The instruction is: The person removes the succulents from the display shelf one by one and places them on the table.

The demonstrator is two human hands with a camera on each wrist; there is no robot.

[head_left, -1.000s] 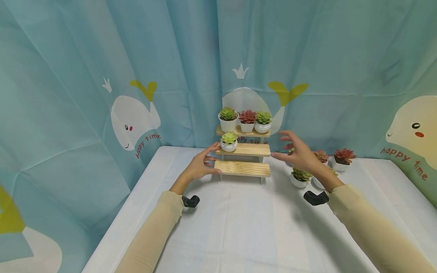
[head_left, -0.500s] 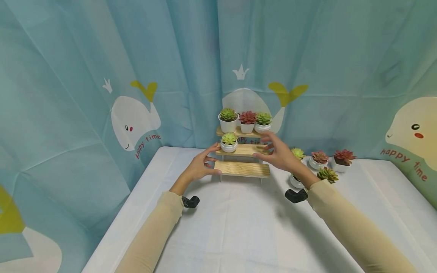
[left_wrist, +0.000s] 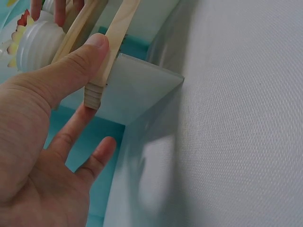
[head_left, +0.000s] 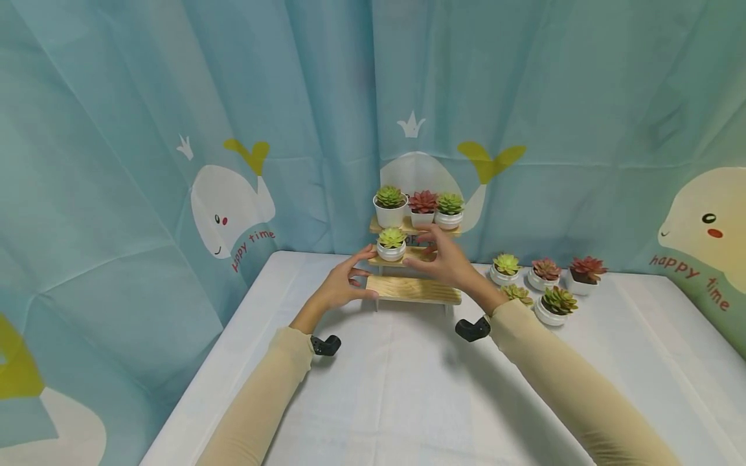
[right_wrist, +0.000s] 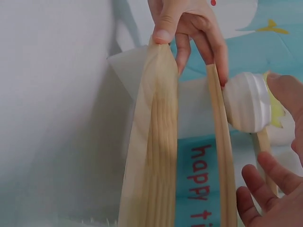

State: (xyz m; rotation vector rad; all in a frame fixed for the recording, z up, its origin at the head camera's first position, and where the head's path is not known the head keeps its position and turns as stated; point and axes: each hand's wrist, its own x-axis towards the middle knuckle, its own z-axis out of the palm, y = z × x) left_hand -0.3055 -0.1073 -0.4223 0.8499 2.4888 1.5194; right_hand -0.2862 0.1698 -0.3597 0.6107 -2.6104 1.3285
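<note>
A stepped wooden display stand (head_left: 415, 289) holds small artificial succulents in white pots. My left hand (head_left: 340, 283) grips its left end; in the left wrist view the thumb (left_wrist: 78, 61) lies on the lowest board and a fingertip touches that board's end. One light-green succulent (head_left: 391, 244) sits at the left of the middle board. Just right of its pot is my right hand (head_left: 444, 260), thumb and fingers apart. In the right wrist view the thumb (right_wrist: 286, 92) is close to the white pot (right_wrist: 247, 101); contact is unclear.
On the top board stand a green succulent (head_left: 390, 206), a red one (head_left: 422, 207) and another green one (head_left: 449, 210). Several more potted succulents (head_left: 545, 274) are grouped on the white-covered table (head_left: 350, 401) to the right. A blue curtain (head_left: 326, 97) hangs behind.
My right hand has moved left from beside the stand, across the middle board to near the light-green succulent. The left hand has stayed at the stand's left end.
</note>
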